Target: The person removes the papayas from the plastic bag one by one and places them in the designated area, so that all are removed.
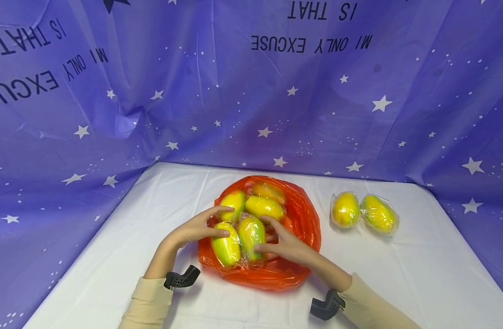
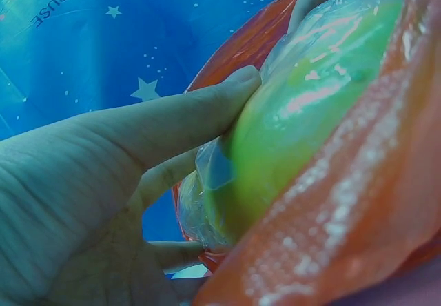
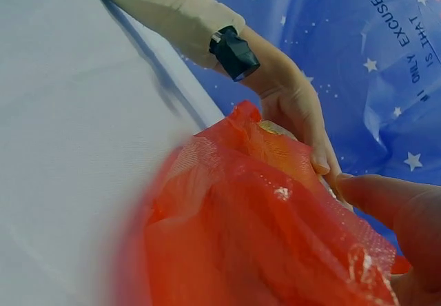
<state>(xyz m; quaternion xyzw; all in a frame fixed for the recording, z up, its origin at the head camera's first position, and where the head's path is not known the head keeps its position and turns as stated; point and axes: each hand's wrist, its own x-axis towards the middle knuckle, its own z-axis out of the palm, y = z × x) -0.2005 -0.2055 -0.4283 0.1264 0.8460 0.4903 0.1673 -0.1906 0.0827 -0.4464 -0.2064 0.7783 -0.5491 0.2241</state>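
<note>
Head view showed a red bag (image 1: 307, 210) spread wide on the white tabletop (image 1: 416, 274), holding five wrapped mangoes. Both hands reached in: the left hand (image 1: 195, 227), thumb and forefinger spread, touched the near-left mango (image 1: 227, 251) with its thumb; the right hand (image 1: 286, 244) curled thumb and fingers about the near-right mango (image 1: 251, 237). Left wrist view revealed lower fingers passing behind the wrapping, and red plastic rising close in front; right wrist view instead showed mostly the bag's crinkled outside, hiding that hand's grip. The bag's far rim sat near the tabletop's back edge, before a starry purple cloth (image 1: 235, 91). White surface separated the bag from two mangoes (image 1: 345, 210) well to its right, with more stretching beyond them.
</note>
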